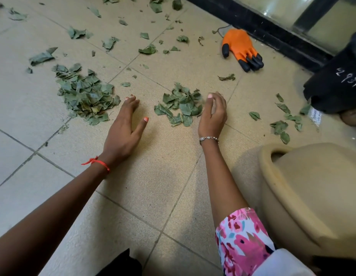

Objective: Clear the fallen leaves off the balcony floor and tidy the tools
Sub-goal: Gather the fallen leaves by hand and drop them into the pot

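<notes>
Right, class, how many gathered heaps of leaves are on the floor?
2. The larger heap lies left of the left hand; the smaller heap lies between it and the right hand. Other scattered leaves lie around; more heaps may be out of view.

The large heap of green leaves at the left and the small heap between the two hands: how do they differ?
The large heap of torn green leaves is wider and piled thicker; the small heap of green leaves is thin and loose. The large heap lies outside the left hand; the small heap lies between it and the cupped right hand. Both are dull green leaf pieces on the beige tiled floor.
</notes>
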Demonstrator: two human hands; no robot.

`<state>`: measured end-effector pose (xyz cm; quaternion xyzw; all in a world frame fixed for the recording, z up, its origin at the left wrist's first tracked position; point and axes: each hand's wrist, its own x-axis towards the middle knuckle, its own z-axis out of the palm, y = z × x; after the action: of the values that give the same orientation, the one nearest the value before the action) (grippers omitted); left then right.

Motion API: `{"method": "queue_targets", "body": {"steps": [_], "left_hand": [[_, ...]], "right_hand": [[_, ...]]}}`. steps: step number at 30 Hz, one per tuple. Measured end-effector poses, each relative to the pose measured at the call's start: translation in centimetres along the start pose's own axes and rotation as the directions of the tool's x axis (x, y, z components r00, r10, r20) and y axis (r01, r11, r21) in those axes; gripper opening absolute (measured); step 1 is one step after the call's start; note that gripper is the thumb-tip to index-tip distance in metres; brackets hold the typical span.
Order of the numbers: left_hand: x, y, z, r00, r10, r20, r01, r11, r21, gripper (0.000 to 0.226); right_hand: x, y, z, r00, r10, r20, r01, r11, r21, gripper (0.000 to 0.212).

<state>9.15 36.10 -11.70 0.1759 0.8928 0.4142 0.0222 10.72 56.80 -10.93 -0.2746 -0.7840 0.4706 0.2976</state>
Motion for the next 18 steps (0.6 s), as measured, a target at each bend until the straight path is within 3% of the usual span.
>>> {"method": "queue_targets", "body": {"steps": [3, 7, 11, 18], "left_hand": [[-0.1, 0.2, -0.2, 1.0, 0.008, 0.018, -0.008, 1.0, -0.003, 0.065], [0.1, 0.5, 0.0, 0.997, -0.004, 0.074, 0.0, 0.998, 0.059, 0.071], [2.9, 2.7, 1.4, 0.992, 0.063, 0.106, -0.07, 0.995, 0.069, 0.071], [13.5, 6.8, 5.8, 0.928, 0.273, 0.253, -0.306, 0.947, 0.1, 0.066]], "right_hand": [[-0.4, 0.0, -0.8, 0.985, 0.055, -0.162, -0.081, 0.985, -0.155, 0.036], [0.1, 0.6, -2.2, 0.939, 0.213, -0.269, -0.308, 0.869, -0.388, 0.051], [1.2, 1.3, -3.0, 0.892, 0.289, -0.348, -0.42, 0.813, -0.404, 0.057], [4.8, 3.8, -4.5, 0.818, 0.267, -0.51, -0.527, 0.705, -0.475, 0.054]]}}
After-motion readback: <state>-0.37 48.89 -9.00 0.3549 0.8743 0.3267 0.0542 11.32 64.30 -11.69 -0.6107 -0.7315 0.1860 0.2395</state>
